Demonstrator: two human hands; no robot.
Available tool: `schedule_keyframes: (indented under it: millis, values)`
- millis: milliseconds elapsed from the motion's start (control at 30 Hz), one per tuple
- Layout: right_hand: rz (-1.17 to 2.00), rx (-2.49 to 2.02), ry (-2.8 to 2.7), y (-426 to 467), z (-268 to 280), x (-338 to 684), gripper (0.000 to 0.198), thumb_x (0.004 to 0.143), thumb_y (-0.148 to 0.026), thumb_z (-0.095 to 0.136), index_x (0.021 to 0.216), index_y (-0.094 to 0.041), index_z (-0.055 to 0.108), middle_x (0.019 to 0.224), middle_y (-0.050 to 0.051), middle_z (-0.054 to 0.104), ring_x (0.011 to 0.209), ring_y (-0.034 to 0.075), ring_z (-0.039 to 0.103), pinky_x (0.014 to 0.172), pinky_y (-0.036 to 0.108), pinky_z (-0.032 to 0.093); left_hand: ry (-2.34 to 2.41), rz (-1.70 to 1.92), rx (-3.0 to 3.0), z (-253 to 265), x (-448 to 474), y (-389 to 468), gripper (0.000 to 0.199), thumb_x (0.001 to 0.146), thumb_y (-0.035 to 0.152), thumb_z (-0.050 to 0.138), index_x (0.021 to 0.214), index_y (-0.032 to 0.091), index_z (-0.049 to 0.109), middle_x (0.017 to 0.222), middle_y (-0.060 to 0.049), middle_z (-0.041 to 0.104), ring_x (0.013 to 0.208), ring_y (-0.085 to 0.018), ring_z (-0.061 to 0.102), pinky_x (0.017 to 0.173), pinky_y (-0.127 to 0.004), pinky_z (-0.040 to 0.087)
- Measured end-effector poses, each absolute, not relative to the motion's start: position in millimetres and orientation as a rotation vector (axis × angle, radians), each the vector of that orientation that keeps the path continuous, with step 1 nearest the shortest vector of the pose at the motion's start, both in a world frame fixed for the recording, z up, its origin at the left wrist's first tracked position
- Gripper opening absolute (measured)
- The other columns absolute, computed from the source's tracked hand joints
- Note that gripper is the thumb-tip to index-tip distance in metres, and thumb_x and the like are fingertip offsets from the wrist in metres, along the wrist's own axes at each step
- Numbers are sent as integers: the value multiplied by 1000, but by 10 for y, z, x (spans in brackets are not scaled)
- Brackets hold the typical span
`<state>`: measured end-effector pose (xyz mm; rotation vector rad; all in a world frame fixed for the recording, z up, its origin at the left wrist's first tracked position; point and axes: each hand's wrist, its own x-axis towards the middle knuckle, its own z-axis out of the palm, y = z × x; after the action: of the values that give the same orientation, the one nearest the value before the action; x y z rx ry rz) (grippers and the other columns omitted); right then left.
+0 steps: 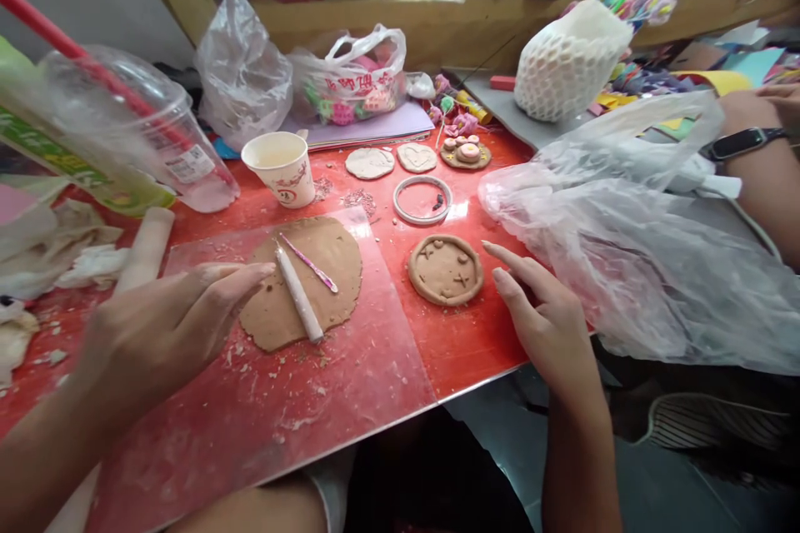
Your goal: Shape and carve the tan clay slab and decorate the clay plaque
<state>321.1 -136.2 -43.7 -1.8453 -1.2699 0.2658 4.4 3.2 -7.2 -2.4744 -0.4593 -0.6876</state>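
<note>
My left hand (168, 321) hovers at the left edge of a flat brown clay slab (341, 254), fingers stretched out and nothing visible in them. On the slab lie a pale tapered stick (298, 296) and a thin pink-and-white tool (309, 264), side by side. To the right sits a round clay disc (445, 276) with a raised rim and small X-shaped and curved bits on it. My right hand (541, 308) is just right of this disc, fingers apart and holding nothing. Beneath the slab is a clear plastic sheet (368, 375).
Behind the disc lies a pale ring (422, 200). A paper cup (281, 171) of liquid and a tilted plastic cup (156, 125) stand at left, near a rolling pin (147, 246). Plastic bags (625, 241) spread at right, beside another person's arm (762, 150) with a watch.
</note>
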Motion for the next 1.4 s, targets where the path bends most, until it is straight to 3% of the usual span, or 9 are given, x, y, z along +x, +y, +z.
schedule_keyframes:
  millis: [133,300,500,567,733,900,1067,1200,1400]
  values:
    - [284,-1828,-1245,-1355,-429,3200,33,89,-36,48,115,-24,62,109,3,66,96,15,59,79,27,45,-440,-656,-2417,-77,57,38,29,79,12,59,108,13,59,94,-4,68,70,-11,59,62,-23,43]
    - [240,-1851,-1159,-1354,-453,3212,30,88,-36,49,111,-24,64,111,2,66,102,15,58,84,26,44,-428,-641,-2438,-81,52,50,31,80,3,52,107,17,60,89,2,68,57,-6,53,50,-20,34]
    - [132,-1773,-950,-1453,-434,3096,24,88,-34,50,101,-24,67,100,1,68,91,14,60,79,27,44,-490,-587,-2434,-59,72,26,24,82,21,62,104,16,55,85,1,66,58,-9,55,55,-21,42]
    - [276,-1657,-972,-1425,-328,2909,23,90,-32,46,99,-25,66,93,0,68,86,13,60,76,26,44,-504,-621,-2494,-51,89,8,18,83,20,62,98,16,54,84,1,65,62,-10,58,58,-22,44]
    - [1026,-1254,-1693,-911,3,2119,26,91,-34,43,92,-19,65,85,0,66,77,10,58,68,23,43,-568,-893,-2507,-15,90,-7,16,82,19,62,96,16,54,86,0,65,73,-11,62,65,-24,50]
    - [1347,-1000,-1649,-261,-1,1587,44,88,-56,34,79,-18,55,66,-1,54,60,11,53,58,26,43,-797,-1136,-2309,27,27,25,22,83,13,57,105,17,57,96,-2,65,90,-13,63,81,-27,51]
    - [1668,-814,-1228,-124,-75,1582,40,76,-58,56,76,-18,57,78,1,58,57,7,55,53,22,47,-1261,-1151,-2391,-37,27,67,22,87,28,50,108,22,56,86,2,65,63,-9,61,58,-22,48]
    - [1677,-784,-1092,-159,-84,1681,28,77,-46,62,78,-18,65,73,0,63,58,7,58,57,21,49,-1176,-1147,-2537,-105,54,93,28,85,27,53,113,22,50,86,2,67,51,-6,56,57,-23,47]
    - [1654,-736,-1058,-176,-72,1737,16,78,-33,64,78,-18,70,72,-1,65,57,6,58,59,21,49,-1061,-997,-2474,-52,39,86,26,85,30,55,109,22,52,70,5,66,43,-6,50,55,-23,47]
